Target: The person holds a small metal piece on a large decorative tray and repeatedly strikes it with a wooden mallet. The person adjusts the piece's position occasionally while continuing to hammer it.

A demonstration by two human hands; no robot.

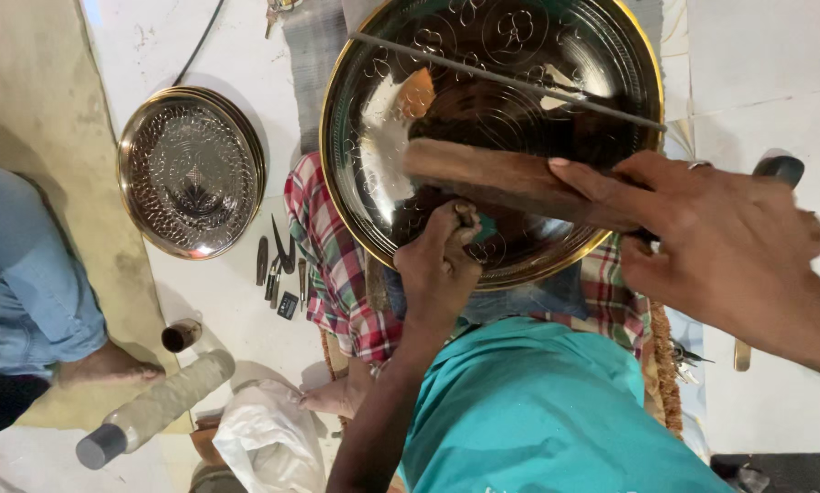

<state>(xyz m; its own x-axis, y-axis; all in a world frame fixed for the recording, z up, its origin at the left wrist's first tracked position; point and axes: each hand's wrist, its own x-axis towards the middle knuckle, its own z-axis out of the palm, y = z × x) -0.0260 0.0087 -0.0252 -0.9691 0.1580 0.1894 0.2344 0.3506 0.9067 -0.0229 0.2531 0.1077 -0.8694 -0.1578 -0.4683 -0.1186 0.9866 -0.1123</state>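
Floor: pale tiled floor (775, 82), seen from the head view; worker seated, checked cloth (332, 265) over the lap.
Work piece: large brass tray (483, 100) propped on the lap, rim gold, face mirror-bright.
Left hand (439, 265): closed around a small punch (465, 214), tip on the tray's lower face.
Right hand (720, 237): gripping a wooden mallet (510, 183) above the punch.
Progress: floral outlines show along the upper band; centre appears plain, so judged partly done.
Nearby: finished patterned tray (191, 169), loose chisels (277, 265), bottle (154, 411).
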